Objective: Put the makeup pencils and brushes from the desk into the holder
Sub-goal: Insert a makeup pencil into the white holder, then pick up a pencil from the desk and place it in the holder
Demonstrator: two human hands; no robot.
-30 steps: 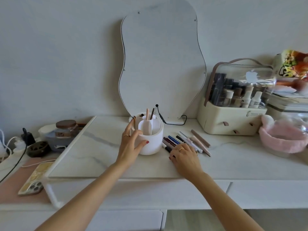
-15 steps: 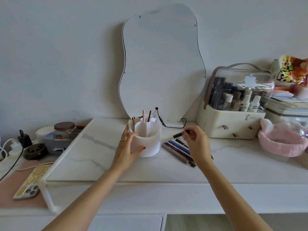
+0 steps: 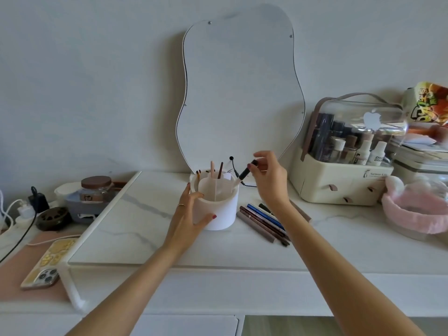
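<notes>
A white round holder (image 3: 219, 212) stands on the marble desk in front of the mirror, with a few brushes and pencils upright in its back compartments. My left hand (image 3: 188, 214) grips its left side, thumb on the front wall. My right hand (image 3: 268, 177) pinches a black makeup pencil (image 3: 244, 173) by its upper end, tilted, with its lower tip at the holder's right rim. Several more pencils (image 3: 263, 220) lie side by side on the desk just right of the holder, partly hidden by my right forearm.
A wavy mirror (image 3: 240, 93) leans on the wall behind the holder, with a black cable (image 3: 234, 163) at its foot. A cosmetics organizer (image 3: 344, 180) and a pink fluffy basket (image 3: 417, 214) stand at the right. A jar (image 3: 97, 187), chargers and a phone (image 3: 49, 265) sit at the left.
My right hand picked a black pencil from the row on the desk, lifted it and carried it left to the holder's right rim. My left hand has stayed on the holder.
</notes>
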